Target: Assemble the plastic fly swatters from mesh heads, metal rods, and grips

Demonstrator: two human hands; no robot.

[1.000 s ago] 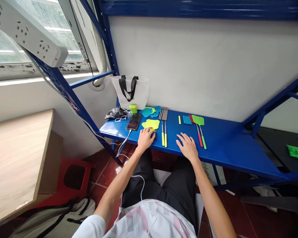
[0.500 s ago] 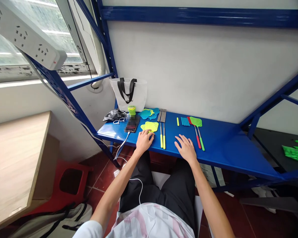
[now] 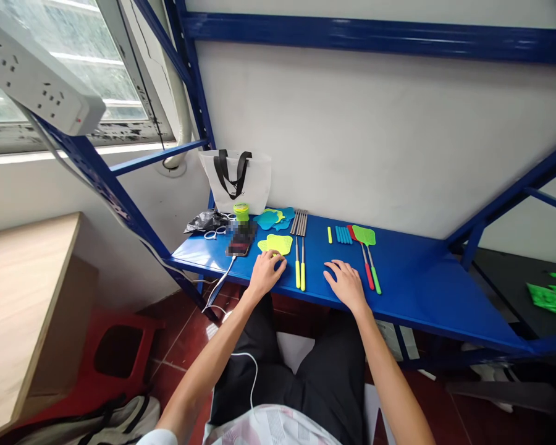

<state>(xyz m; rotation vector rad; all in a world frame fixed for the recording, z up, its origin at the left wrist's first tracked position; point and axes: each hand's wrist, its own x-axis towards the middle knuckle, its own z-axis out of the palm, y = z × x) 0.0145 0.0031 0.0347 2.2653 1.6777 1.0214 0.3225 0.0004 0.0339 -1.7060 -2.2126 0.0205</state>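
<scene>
My left hand (image 3: 265, 274) rests at the front edge of the blue table, holding nothing, with its fingers curved and apart from the thumb. Just beyond its fingertips lie yellow fly swatter heads (image 3: 275, 245). To its right are two metal rods with yellow handles (image 3: 303, 275), below several bare metal rods (image 3: 299, 221). My right hand (image 3: 346, 284) lies palm down on the table, empty, fingers loosely spread. Beside it are a red-handled swatter (image 3: 369, 275) and a green swatter (image 3: 364, 235). Behind it sit several blue handles (image 3: 343, 235) and one yellow handle (image 3: 330, 235).
Blue swatter heads (image 3: 267, 219), a phone (image 3: 243, 240) on a white cable, scissors (image 3: 210, 235), a yellow-green tub (image 3: 241, 212) and a white bag (image 3: 259, 176) occupy the table's left end. Blue rack posts (image 3: 194, 93) frame the table (image 3: 421, 278). A power strip (image 3: 41, 74) hangs upper left.
The view has shifted slightly, so the table sits a little lower in it. Both hands stay at nearly the same places on the table, and the swatter parts have not moved.
</scene>
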